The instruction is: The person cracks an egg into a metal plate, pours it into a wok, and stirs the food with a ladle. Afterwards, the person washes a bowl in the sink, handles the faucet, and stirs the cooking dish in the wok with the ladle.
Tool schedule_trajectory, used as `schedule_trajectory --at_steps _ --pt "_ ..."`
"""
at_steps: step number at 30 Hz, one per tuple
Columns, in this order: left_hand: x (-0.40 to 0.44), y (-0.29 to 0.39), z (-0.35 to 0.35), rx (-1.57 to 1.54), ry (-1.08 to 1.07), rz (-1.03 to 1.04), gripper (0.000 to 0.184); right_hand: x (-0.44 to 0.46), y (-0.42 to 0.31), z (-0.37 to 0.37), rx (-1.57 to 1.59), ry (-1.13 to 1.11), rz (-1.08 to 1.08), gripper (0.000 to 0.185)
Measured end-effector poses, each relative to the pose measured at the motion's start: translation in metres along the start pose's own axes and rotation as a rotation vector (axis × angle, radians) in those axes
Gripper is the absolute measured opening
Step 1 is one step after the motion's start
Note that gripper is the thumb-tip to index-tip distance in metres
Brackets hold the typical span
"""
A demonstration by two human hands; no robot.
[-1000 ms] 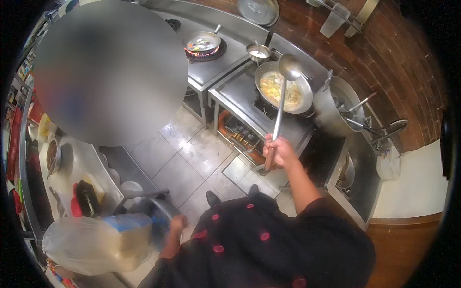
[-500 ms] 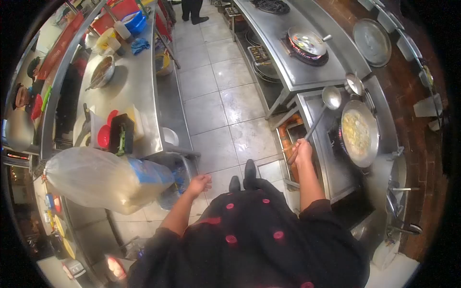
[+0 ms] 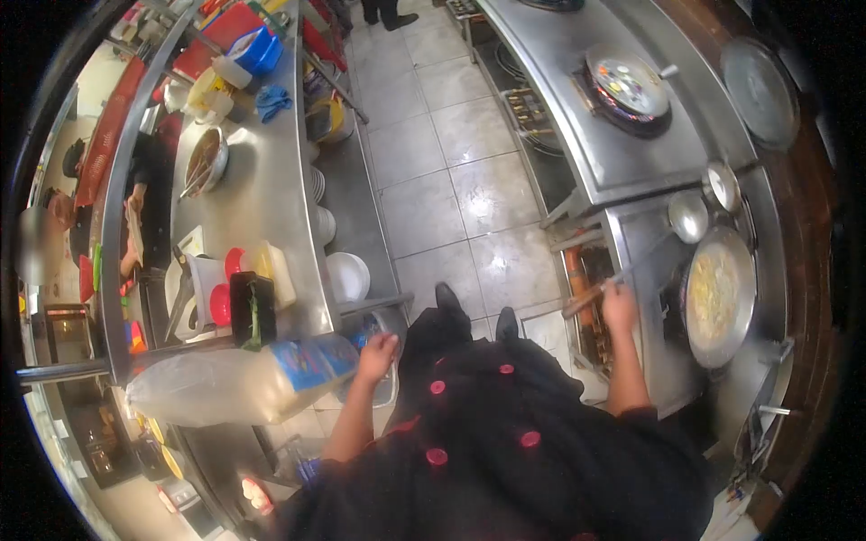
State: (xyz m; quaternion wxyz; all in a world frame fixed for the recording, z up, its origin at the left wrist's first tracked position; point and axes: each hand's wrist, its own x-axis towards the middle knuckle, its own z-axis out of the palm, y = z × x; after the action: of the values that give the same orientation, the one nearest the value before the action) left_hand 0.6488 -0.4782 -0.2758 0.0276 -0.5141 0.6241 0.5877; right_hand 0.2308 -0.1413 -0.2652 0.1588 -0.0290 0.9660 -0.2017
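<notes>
My right hand (image 3: 619,309) is wrapped round the wooden-ended handle of a long metal ladle (image 3: 688,216). The ladle's round bowl is held above the steel stove top, close to the upper left rim of a wide wok (image 3: 746,311). Pale yellow food, perhaps egg, lies in pieces (image 3: 713,290) inside that wok. Beside the ladle is a small metal bowl (image 3: 721,187). My left hand (image 3: 377,356) has its fingers curled in, with nothing visible in them. It is nearest a large clear plastic bag (image 3: 207,386) with a blue printed label.
On the right, a second pan (image 3: 625,81) with food sits over a lit burner. The left steel counter (image 3: 262,171) carries a mixing bowl (image 3: 207,162), a black container (image 3: 252,302) and a blue tub (image 3: 256,52). A person's legs (image 3: 388,11) stand up the tiled aisle.
The view has turned, so the stove and wok sit further right and lower. My left hand has risen slightly beside the bag. My right hand keeps hold of the ladle.
</notes>
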Motion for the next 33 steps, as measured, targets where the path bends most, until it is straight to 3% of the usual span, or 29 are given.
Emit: schedule_trajectory --at_steps 2,4,8,10,12,16,20,25,26,30,33 --pt "0.04 0.038 -0.006 -0.05 0.023 0.017 0.042 -0.009 -0.053 -0.05 -0.046 0.169 -0.019 0.051" --pt "0.089 0.075 -0.015 -0.164 -0.06 0.046 0.045 0.019 -0.075 -0.054 0.013 0.297 -0.188 0.047" --pt "0.245 0.114 -0.009 -0.32 -0.218 -0.071 0.048 0.038 -0.214 -0.054 0.218 0.075 -0.329 0.046" --pt "0.314 0.127 0.003 -0.411 -0.169 -0.168 0.049 0.033 -0.281 -0.032 0.161 -0.016 -0.376 0.044" --pt "0.368 0.14 0.008 -0.52 -0.125 -0.242 0.05 0.048 -0.296 0.016 0.144 -0.15 -0.427 0.045" --pt "0.443 0.161 -0.008 -0.692 -0.029 -0.287 0.052 0.08 -0.317 0.122 -0.136 -0.462 -0.332 0.052" --pt "0.534 0.085 -0.034 -0.856 0.104 -0.374 0.053 0.124 -0.318 0.27 -0.169 -0.748 -0.4 0.052" --pt "0.588 0.027 -0.122 -1.116 0.553 -0.404 0.046 0.161 -0.321 0.429 -0.141 -1.052 -0.353 0.048" --pt "0.593 0.026 -0.146 -1.153 0.622 -0.399 0.047 0.162 -0.32 0.445 -0.178 -1.06 -0.318 0.048" --pt "0.614 -0.048 -0.254 -1.403 0.466 -0.112 0.06 0.186 -0.338 0.458 -0.261 -1.205 -0.318 0.048" --pt "0.62 -0.054 -0.298 -1.495 0.739 -0.038 0.063 0.202 -0.353 0.469 -0.147 -1.187 -0.221 0.045"
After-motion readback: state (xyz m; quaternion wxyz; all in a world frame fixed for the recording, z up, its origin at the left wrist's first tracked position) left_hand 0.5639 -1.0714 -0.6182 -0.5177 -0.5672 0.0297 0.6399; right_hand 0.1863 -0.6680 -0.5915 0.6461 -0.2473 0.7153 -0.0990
